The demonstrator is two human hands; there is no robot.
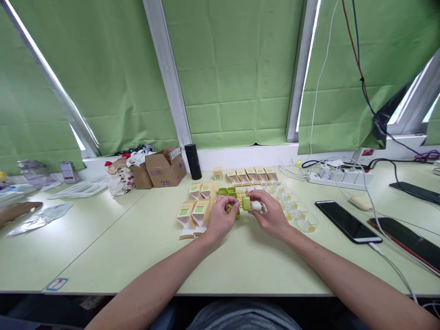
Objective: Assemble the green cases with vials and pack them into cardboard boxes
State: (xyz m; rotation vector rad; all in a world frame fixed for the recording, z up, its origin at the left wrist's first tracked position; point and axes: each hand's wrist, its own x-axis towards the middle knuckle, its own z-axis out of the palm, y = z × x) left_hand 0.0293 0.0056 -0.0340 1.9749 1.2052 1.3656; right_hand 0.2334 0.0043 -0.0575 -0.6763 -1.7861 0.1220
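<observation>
Green fabric window covers span the background above a pale green, smooth-topped table. At the rear of the table, an open brown cardboard carton stands beside an upright black cylinder. A white multi-socket power strip lies at the right rear; a black-screened smartphone with a white lower edge lies in front of it, face up, with a white cable attached.

Both hands are positioned above the middle of the table. The right hand has its thumb and fingers clamped on a green and white plastic piece, green end toward the left hand. The left hand's thumb and forefinger are drawn close together near that green end (whether they grip anything cannot be told). The piece is located between the hands, above the table.

Four open tan card boxes with green labels stand left of the hands; five similar open boxes form a row behind. Clear plastic shells with yellow spots are grouped right. Small green plastic cups sit beyond the left hand, partly hidden.
</observation>
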